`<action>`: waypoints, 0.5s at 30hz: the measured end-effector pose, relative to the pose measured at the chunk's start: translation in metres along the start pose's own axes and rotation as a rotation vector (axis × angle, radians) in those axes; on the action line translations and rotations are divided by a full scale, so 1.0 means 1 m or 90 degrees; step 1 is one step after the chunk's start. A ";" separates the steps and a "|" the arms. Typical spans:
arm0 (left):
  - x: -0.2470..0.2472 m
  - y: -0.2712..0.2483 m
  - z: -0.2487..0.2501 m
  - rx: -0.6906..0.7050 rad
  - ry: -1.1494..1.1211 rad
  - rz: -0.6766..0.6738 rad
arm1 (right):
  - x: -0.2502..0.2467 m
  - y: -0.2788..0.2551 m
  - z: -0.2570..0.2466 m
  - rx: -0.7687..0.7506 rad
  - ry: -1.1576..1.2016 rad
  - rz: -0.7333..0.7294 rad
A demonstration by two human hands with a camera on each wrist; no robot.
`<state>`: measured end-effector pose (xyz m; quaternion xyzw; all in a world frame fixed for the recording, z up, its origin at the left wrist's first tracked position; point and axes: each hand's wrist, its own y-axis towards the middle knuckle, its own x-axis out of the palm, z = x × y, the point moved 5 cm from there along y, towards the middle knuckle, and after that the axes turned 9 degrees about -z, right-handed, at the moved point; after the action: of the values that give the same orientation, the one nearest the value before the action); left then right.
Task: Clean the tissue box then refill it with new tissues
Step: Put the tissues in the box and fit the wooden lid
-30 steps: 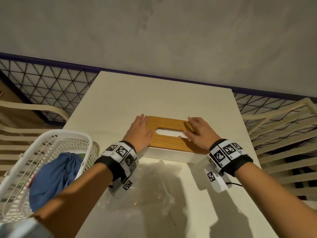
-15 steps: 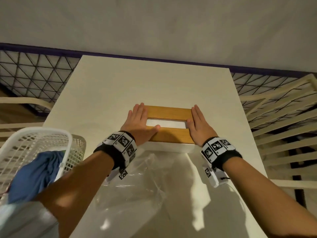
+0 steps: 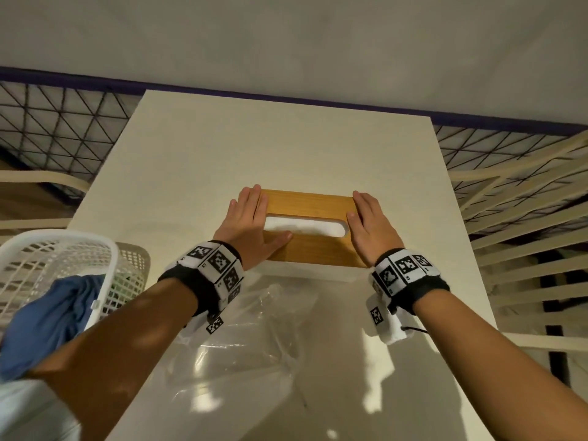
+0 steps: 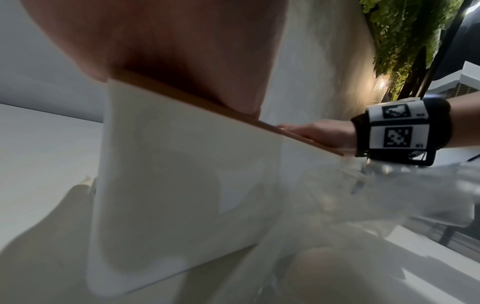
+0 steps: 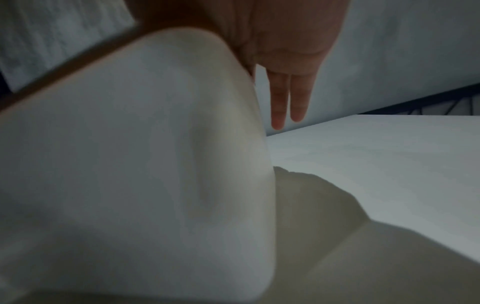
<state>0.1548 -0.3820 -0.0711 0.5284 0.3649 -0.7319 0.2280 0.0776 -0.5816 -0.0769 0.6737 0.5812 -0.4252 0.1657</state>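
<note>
Both flat hands (image 3: 310,226) have slid onto the tissue box (image 3: 313,249) lid's ends, apparently pressing, gripping nothing

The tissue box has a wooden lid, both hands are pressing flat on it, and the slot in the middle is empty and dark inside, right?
Not quite. The head view shows white tissues filling the slot of the wooden lid. The left hand and right hand do lie flat on it.

Tissue box (image 3: 313,272): smooth matt white plastic body, lid (image 3: 310,249) of satin-finished wood. Counter (image 3: 286,148): matt off-white. Wrapper (image 3: 241,345): clear glossy plastic film, crinkled. Basket (image 3: 47,249): white plastic lattice, held blue cloth (image 3: 47,323).
</note>
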 end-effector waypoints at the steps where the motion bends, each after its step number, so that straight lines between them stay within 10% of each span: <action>1: 0.000 0.000 0.000 -0.007 -0.001 -0.015 | 0.000 0.001 0.001 0.005 0.004 0.003; 15: -0.040 -0.005 0.019 -0.062 -0.063 -0.120 | 0.005 -0.019 0.023 0.206 0.344 -0.048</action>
<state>0.1533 -0.3959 -0.0287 0.4429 0.4366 -0.7567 0.2015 0.0513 -0.5901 -0.0888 0.7581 0.5534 -0.3235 -0.1201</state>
